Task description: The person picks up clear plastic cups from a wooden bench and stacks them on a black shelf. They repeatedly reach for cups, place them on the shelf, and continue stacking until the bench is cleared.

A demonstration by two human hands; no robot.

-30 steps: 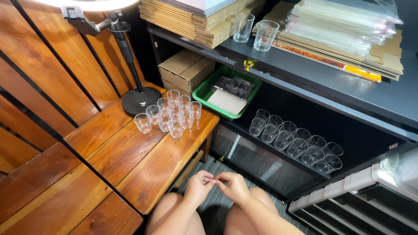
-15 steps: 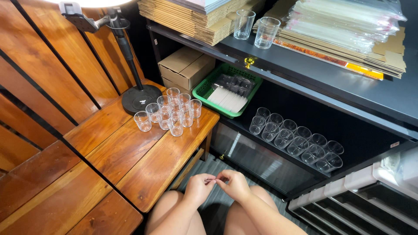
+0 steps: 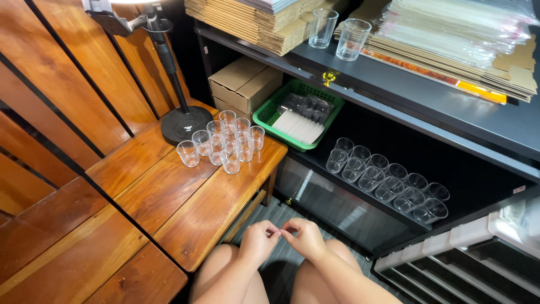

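Below, green basket (image 3: 269, 114) holds packets; hands (image 3: 284, 239) pinch fingertips together.

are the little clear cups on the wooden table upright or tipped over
Upright: every one of the clear cups stands with its open mouth up, clustered by the lamp base.

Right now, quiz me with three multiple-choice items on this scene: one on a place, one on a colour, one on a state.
1. Where is the green basket?
A. on the wooden table
B. on the dark shelf beside the cardboard boxes
C. on the floor

2. What colour is the lamp base?
A. black
B. white
C. red

3. How are the left hand and right hand placed?
A. far apart
B. flat on the table
C. fingertips together above the lap

Answers: 1 B, it sits right of the boxes; 2 A, the round base is black; 3 C, the fingertips meet.
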